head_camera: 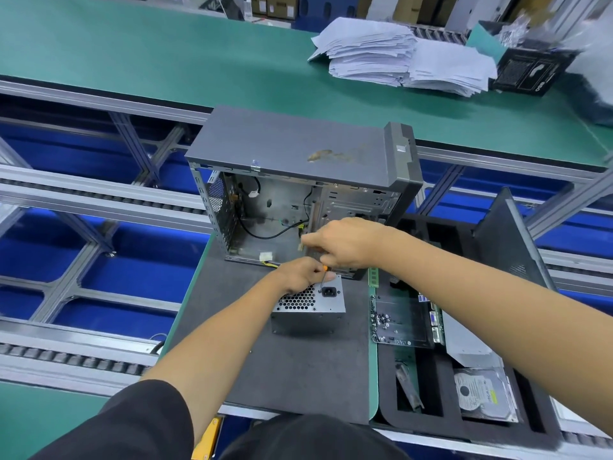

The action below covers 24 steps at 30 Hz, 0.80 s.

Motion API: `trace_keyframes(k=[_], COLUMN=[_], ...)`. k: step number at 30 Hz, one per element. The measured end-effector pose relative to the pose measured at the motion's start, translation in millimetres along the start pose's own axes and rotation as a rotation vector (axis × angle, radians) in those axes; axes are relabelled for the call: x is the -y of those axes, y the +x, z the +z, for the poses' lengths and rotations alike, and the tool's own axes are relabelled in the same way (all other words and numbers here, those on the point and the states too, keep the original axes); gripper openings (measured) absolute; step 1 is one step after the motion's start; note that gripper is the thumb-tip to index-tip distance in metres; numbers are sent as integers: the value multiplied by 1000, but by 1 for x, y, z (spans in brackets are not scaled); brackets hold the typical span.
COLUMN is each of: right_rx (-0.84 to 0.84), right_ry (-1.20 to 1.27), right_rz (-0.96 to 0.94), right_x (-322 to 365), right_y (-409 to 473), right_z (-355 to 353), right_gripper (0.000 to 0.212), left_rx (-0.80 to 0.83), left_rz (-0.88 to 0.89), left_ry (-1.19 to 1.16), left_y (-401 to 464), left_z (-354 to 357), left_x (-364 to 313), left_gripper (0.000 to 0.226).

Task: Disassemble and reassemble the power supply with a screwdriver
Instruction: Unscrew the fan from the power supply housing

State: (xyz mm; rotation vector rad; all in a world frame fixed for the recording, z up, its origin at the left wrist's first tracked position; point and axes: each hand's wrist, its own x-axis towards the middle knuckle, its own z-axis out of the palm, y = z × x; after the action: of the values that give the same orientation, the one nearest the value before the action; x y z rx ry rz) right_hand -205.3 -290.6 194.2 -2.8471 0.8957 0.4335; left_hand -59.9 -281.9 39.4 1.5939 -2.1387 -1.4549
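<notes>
— Green benches (166, 58) fill the room, with grey rails and blue floor between them. What stands on the near one?

— A dark mat (298, 366), and at its far end an open case (298, 180), upright, its side panel off. Loose cables hang inside it.

— Beyond that?

— On the far bench, a heap of papers (404, 58), and a black box (530, 73) just beside it.

— And to the right of the mat?

— A black foam tray (418, 423). A hard drive (481, 393) lies in its near right compartment, a board (404, 320) farther back, and a dark panel (510, 240) leans at its far right.

— Where is the power supply?

— The supply (308, 310) sits on the mat, just in front of the case, standing with its honeycomb grille and socket facing up.

— The hands?

— The left hand (298, 273) rests on the supply's far edge, fingers curled over it, gripping it. The right hand (345, 242) is above it, fingers curled round the top of a screwdriver (322, 278).

— How does the tool stand?

— Nearly upright. An orange bit of handle shows under the right hand, and the thin shaft runs down to the supply's top face, just left of the socket. The tip seems to touch there; I cannot tell if it sits in a screw.
</notes>
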Motion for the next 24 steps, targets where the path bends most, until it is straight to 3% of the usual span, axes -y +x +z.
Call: trace_keyframes(k=[3, 6, 10, 15, 21, 24], right_rx=[3, -15, 9, 42, 61, 59], right_ry=[252, 130, -63, 163, -111, 97], right_rz=[-78, -158, -87, -160, -86, -105], right_x=[3, 7, 9, 11, 5, 5], right_y=[-2, 3, 11, 8, 12, 10], right_z=[-3, -7, -6, -13, -12, -11], right_gripper=[36, 26, 9, 35, 12, 26], left_rx=[-27, -8, -53, -52, -45, -21], left_rz=[-20, -10, 36, 28, 0, -23], left_ry=[19, 34, -86, -80, -109, -29], left_y=[2, 2, -3, -1, 0, 0], left_z=[0, 1, 1, 2, 3, 0], left_x=[1, 2, 1, 1, 2, 0], left_gripper=[46, 41, 25, 50, 46, 58])
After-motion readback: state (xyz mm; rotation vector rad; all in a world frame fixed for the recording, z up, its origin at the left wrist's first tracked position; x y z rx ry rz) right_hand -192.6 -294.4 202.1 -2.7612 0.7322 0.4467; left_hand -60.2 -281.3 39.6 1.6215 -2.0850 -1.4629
